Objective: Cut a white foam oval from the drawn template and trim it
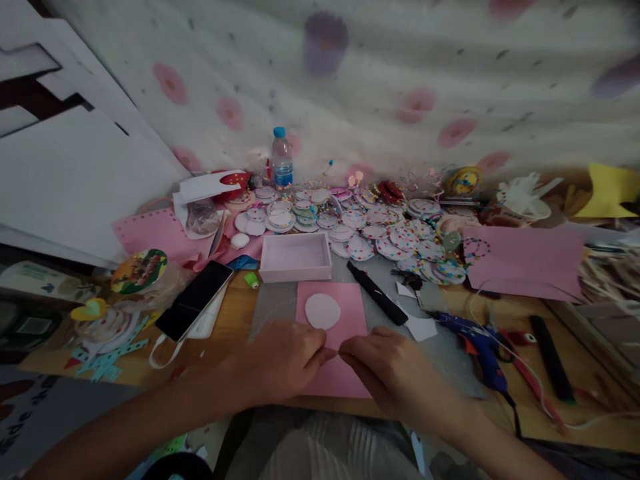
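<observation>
My left hand [295,357] and my right hand [383,360] meet over a pink sheet of paper [350,303], thumbs and forefingers pinched close together. What lies between the fingertips, if anything, is too small to make out. A white paper disc [323,311] rests on the upper part of the pink sheet, just beyond my left hand. The sheet lies on a grey mat [275,303]. Directly behind it stands a shallow white open box [296,267]. A black pen-like tool [377,293] lies to the right of the sheet, beside white paper scraps [421,327].
Many dotted round discs [390,233] are heaped along the back, near a water bottle [283,160]. On the left lies a phone [195,300]. A blue glue gun [473,343] with its cord, a black stick [553,357] and a pink card [525,260] occupy the right.
</observation>
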Motion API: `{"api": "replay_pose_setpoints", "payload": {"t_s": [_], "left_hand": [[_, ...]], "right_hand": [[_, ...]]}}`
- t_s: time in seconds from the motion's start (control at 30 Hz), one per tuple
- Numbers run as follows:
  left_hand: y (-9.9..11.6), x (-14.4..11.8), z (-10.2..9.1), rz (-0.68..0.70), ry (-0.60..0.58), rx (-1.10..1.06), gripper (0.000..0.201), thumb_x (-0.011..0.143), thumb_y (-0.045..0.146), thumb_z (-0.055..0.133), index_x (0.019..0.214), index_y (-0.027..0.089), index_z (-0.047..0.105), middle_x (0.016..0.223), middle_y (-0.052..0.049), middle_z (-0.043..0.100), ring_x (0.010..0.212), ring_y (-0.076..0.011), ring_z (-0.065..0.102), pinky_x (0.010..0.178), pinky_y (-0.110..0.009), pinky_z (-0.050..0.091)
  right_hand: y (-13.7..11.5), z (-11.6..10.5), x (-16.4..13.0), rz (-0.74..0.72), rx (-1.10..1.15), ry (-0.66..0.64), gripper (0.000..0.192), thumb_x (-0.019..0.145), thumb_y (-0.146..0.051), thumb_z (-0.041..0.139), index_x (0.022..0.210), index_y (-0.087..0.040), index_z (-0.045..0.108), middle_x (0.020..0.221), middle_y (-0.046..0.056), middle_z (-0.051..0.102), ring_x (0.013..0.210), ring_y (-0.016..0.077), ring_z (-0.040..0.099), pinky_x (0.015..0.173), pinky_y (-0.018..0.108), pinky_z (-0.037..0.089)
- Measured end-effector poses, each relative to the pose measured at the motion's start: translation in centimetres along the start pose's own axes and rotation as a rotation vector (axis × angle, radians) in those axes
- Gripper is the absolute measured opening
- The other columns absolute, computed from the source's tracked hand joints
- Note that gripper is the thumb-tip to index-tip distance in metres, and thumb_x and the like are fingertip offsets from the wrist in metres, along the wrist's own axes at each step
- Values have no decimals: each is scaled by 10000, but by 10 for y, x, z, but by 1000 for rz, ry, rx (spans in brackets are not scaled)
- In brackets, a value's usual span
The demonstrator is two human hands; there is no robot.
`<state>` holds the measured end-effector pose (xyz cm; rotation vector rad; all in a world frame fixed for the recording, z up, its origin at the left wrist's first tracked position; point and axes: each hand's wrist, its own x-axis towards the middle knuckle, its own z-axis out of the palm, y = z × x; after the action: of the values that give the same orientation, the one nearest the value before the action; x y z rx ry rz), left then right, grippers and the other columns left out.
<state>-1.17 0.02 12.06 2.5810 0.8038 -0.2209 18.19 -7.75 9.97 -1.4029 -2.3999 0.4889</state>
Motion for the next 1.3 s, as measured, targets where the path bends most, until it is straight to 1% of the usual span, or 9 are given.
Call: {"api": "replay_pose_setpoints", "payload": {"t_s": [0.2,0.3,0.4,0.57,0.7,0.8,0.9,1.07,1.3], "left_hand": [[-8,-3,-2,82,47,-22,276,976,337,399,816,179,557,750,-25,637,666,-165,573,558,-283,264],[-11,-6,2,129,81,-64,268,977,313,404,800,181,556,753,-14,638,677,-153,568,577,-284,267],[-14,-9,5,186,83,-135,242,968,273,424,796,185,569,767,-3,648,704,-146,576,595,-280,278],[-14,-16,3,216,122,-205,224,953,222,428,825,186,607,786,-8,666,734,-150,586,620,-277,301],[-12,-19,-2,239,170,-275,240,960,229,417,834,183,616,798,-10,678,746,-144,589,639,-262,326],[-11,-18,-6,222,137,-312,257,970,262,417,829,186,618,781,3,672,724,-127,582,630,-254,328],[-9,-16,-10,190,75,-271,232,963,282,445,842,195,623,782,14,664,718,-123,577,621,-261,318],[2,-15,-16,170,63,-213,140,913,187,495,879,193,631,825,5,671,755,-146,591,639,-268,331],[10,-12,-20,196,65,-425,163,910,148,503,870,160,662,818,-13,682,732,-125,588,646,-218,372]], "right_hand": [[4,-3,-6,74,-18,29,193,951,-187,395,830,-191,546,597,-6,578,536,151,488,535,276,228],[6,-4,-8,33,-36,25,249,964,-227,390,755,-199,523,548,-13,543,503,141,452,532,283,207],[6,-7,-9,-22,26,34,303,959,-209,380,678,-201,493,517,-18,519,482,126,421,532,280,209],[3,-10,-8,-54,157,93,246,877,-88,376,745,-195,554,541,-14,554,492,123,444,529,267,232],[1,-8,-10,-49,202,110,236,877,-89,388,746,-197,552,543,-14,551,498,124,450,524,266,229],[0,-6,-12,-29,210,110,235,886,-96,396,735,-199,543,534,-18,538,492,123,442,527,269,225],[0,-4,-12,-31,185,114,235,880,-88,398,726,-198,537,523,-25,530,476,119,428,535,272,228],[1,-5,-11,-66,129,87,228,872,-75,396,746,-187,551,531,-29,551,458,109,447,554,277,248],[1,-8,-12,-103,158,96,210,839,-53,405,781,-194,548,567,-35,593,477,101,496,560,278,248]]}}
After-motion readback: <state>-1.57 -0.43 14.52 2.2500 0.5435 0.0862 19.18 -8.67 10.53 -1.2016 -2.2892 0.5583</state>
